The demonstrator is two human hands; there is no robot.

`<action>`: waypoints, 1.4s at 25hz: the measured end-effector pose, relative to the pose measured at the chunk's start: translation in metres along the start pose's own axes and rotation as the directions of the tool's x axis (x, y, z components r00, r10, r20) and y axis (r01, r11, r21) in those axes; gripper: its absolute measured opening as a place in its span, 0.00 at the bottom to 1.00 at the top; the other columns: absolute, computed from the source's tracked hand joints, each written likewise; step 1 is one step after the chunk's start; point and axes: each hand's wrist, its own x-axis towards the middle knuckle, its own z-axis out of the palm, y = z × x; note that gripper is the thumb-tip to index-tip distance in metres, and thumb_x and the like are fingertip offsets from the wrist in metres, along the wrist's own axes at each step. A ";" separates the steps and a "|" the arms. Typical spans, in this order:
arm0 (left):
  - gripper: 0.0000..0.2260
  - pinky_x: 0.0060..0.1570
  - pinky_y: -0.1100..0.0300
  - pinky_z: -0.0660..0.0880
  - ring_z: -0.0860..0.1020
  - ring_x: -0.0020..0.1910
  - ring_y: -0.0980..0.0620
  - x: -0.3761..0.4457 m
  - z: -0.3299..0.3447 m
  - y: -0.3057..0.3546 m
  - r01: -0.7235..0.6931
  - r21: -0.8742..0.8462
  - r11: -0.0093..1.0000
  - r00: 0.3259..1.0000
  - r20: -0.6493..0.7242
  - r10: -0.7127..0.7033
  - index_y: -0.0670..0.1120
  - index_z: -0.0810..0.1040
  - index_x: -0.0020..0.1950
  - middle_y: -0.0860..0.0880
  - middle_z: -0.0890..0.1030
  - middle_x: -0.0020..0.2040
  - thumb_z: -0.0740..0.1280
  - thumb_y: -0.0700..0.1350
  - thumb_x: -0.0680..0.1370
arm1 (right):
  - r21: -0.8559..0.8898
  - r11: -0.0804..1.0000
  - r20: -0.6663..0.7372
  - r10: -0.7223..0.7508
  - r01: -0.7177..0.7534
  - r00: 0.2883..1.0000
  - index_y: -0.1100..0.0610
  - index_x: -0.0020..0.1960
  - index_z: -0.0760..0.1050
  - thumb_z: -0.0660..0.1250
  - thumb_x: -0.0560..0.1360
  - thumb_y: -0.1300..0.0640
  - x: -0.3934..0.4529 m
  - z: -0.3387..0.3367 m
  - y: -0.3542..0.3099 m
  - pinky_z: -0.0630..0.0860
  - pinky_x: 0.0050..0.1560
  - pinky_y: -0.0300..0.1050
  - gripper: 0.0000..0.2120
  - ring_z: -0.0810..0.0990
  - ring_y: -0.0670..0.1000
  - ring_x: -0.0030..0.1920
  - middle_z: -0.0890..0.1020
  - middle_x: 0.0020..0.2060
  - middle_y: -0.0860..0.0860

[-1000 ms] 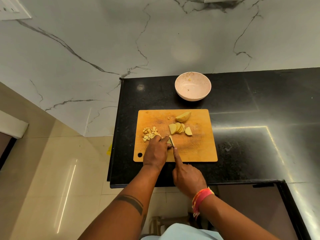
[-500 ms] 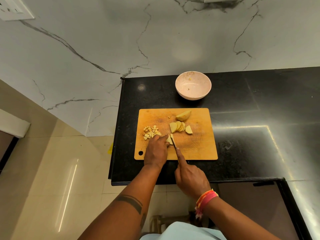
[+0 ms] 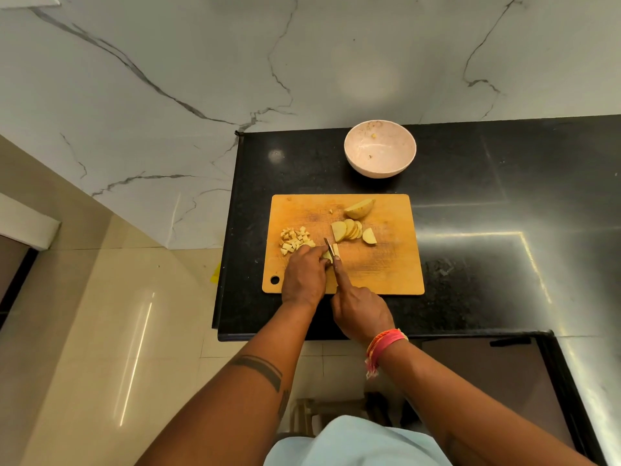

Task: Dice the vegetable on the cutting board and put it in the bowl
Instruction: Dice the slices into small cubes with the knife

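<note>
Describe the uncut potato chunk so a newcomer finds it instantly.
Find the wooden cutting board on the black counter. Near its far edge, closest to the bowl, lies the potato chunk. It is one thick wedge; its neighbours are thin slices.

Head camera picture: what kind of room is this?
Most likely a home kitchen: a black stone counter against a marble wall, a wooden cutting board with a half-chopped vegetable, and a bowl waiting nearby.

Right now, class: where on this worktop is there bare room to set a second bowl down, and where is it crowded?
Free: the black counter right of the cutting board, and the strip left of the bowl. Crowded: the board's near-left, where the left hand, right hand, knife and diced pieces meet.
</note>
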 end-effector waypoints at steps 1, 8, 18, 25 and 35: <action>0.15 0.60 0.53 0.75 0.74 0.60 0.47 0.001 0.000 0.000 0.006 -0.007 1.000 1.000 -0.002 -0.006 0.48 0.79 0.68 0.47 0.79 0.59 0.66 0.44 0.82 | -0.008 1.000 0.006 -0.001 0.001 1.000 0.47 0.83 0.39 0.54 0.82 0.52 -0.001 0.000 0.001 0.66 0.28 0.47 0.34 0.69 0.52 0.26 0.73 0.30 0.51; 0.14 0.60 0.53 0.76 0.75 0.59 0.49 0.000 0.003 0.000 0.021 -0.033 0.999 0.999 -0.027 -0.022 0.48 0.81 0.67 0.48 0.80 0.57 0.69 0.44 0.80 | -0.015 1.000 0.072 0.000 0.001 0.997 0.47 0.82 0.34 0.53 0.83 0.51 -0.046 0.006 0.013 0.68 0.27 0.46 0.36 0.73 0.49 0.27 0.77 0.32 0.49; 0.09 0.59 0.55 0.77 0.78 0.57 0.51 -0.002 0.000 0.003 0.116 -0.158 0.981 0.988 -0.087 -0.131 0.48 0.83 0.60 0.51 0.82 0.56 0.69 0.42 0.80 | 0.061 0.998 0.002 -0.019 0.019 1.000 0.44 0.82 0.40 0.53 0.83 0.51 -0.022 -0.009 0.003 0.69 0.30 0.49 0.33 0.74 0.52 0.28 0.76 0.31 0.50; 0.08 0.56 0.55 0.78 0.79 0.55 0.51 0.002 0.002 0.003 0.136 -0.135 0.981 0.985 -0.092 -0.149 0.49 0.83 0.57 0.51 0.83 0.54 0.69 0.42 0.79 | 0.033 0.999 0.039 -0.035 0.034 0.999 0.45 0.82 0.43 0.54 0.82 0.52 -0.006 -0.009 -0.002 0.72 0.32 0.50 0.33 0.76 0.57 0.30 0.77 0.32 0.54; 0.09 0.53 0.60 0.74 0.77 0.58 0.51 -0.003 0.001 0.010 0.143 -0.111 0.983 0.982 -0.104 -0.155 0.49 0.82 0.60 0.51 0.81 0.56 0.67 0.44 0.81 | 0.068 0.997 0.031 -0.044 0.042 0.999 0.43 0.82 0.38 0.53 0.83 0.50 -0.056 -0.007 0.019 0.69 0.28 0.47 0.34 0.75 0.48 0.28 0.75 0.30 0.47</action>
